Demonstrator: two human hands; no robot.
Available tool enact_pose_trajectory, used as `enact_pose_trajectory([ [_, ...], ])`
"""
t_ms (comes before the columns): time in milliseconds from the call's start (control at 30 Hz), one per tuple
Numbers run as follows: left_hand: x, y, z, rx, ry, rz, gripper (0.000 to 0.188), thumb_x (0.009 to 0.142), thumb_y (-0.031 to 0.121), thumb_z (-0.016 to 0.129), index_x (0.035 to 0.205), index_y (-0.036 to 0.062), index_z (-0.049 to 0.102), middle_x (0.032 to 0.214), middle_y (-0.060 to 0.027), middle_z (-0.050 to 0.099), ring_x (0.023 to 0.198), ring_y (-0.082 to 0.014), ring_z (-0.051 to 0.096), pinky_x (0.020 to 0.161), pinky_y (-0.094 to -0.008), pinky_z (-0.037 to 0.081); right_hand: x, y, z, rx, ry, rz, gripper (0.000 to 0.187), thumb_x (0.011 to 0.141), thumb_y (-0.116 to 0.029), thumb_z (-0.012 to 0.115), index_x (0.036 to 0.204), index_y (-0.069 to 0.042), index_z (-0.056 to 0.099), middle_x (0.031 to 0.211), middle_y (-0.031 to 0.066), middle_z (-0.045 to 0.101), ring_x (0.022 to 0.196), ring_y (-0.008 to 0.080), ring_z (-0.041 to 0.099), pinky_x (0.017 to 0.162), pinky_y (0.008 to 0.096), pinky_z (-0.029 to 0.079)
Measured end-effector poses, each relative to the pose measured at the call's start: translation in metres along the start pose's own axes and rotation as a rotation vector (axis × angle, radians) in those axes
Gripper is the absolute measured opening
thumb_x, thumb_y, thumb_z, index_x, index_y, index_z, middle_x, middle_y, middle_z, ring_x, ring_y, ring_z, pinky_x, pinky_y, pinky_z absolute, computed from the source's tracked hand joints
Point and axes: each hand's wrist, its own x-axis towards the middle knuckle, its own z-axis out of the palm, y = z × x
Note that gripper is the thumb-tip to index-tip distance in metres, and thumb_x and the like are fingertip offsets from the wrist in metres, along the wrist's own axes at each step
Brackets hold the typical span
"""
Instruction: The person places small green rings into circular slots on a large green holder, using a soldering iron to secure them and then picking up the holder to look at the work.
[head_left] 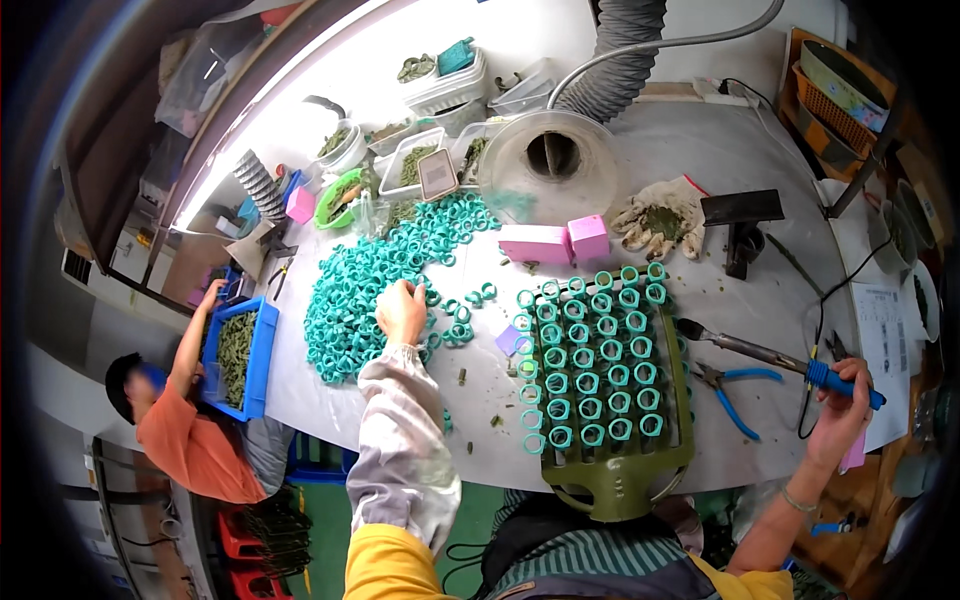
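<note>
My left hand (pixel 402 314) reaches into a big heap of teal wax-like rings (pixel 350 290) on the table. Its fingers are curled together at the heap's right side; what they pinch, if anything, is hidden. In my right hand (pixel 842 415), at the far right, is a soldering iron (pixel 765 357), gripped by its blue handle. The iron's dark, wide tip points left, beside the rack. An olive-green rack (pixel 620 470) stands in front of me, bearing rows of teal rings (pixel 588 382) set on edge. A few loose rings (pixel 458 332) lie between heap and rack.
Blue-handled pliers (pixel 740 400) lie right of the rack. Behind it are pink blocks (pixel 540 243), a stained glove (pixel 662 218), a black stand (pixel 742 215) and a clear funnel hood (pixel 550 170). Tubs (pixel 410 160) line the back. At left, a co-worker (pixel 200 440) sits by a blue bin (pixel 262 350).
</note>
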Motion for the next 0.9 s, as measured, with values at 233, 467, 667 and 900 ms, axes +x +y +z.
enact_pose_trajectory([
  [233, -0.006, 0.004, 0.014, -0.127, -0.048, 0.094, 0.025, 0.081, 0.036, 0.074, 0.082, 0.0106, 0.073, 0.093, -0.0139, 0.062, 0.092, -0.0348, 0.058, 0.078, -0.0448, 0.048, -0.004, -0.003, 0.005, 0.031, 0.002, 0.003, 0.026, 0.097, -0.026, 0.051, 0.084, -0.004, 0.056, 0.091, 0.0081, 0.059, 0.071, 0.0115, 0.053, 0.057, 0.0228, 0.042],
  [467, -0.023, 0.012, -0.008, -0.497, -0.111, 0.063, 0.027, 0.087, 0.025, 0.073, 0.083, 0.0035, 0.057, 0.085, -0.0138, 0.065, 0.068, -0.0288, 0.064, 0.062, -0.0360, 0.050, -0.003, -0.003, -0.005, 0.084, -0.034, 0.005, 0.024, 0.097, -0.024, 0.053, 0.086, -0.003, 0.058, 0.093, 0.0085, 0.060, 0.072, 0.0128, 0.054, 0.057, 0.0246, 0.043],
  [667, -0.073, 0.129, -0.089, -1.082, -0.545, 0.253, 0.031, 0.089, 0.010, 0.070, 0.119, 0.0050, 0.066, 0.092, -0.0036, 0.067, 0.078, -0.0083, 0.059, 0.070, -0.0229, 0.048, -0.006, -0.003, 0.007, 0.002, -0.052, -0.052, 0.025, 0.097, -0.021, 0.053, 0.084, 0.000, 0.057, 0.089, 0.0102, 0.060, 0.071, 0.0150, 0.056, 0.055, 0.0268, 0.044],
  [900, -0.123, 0.247, -0.089, -0.969, -0.463, 0.842, 0.027, 0.082, 0.000, 0.069, 0.109, 0.0031, 0.067, 0.108, -0.0111, 0.060, 0.094, -0.0295, 0.060, 0.083, -0.0365, 0.050, -0.009, 0.004, 0.015, 0.060, -0.141, -0.058, 0.023, 0.097, -0.016, 0.052, 0.086, 0.003, 0.061, 0.088, 0.0122, 0.062, 0.067, 0.0163, 0.057, 0.056, 0.0273, 0.048],
])
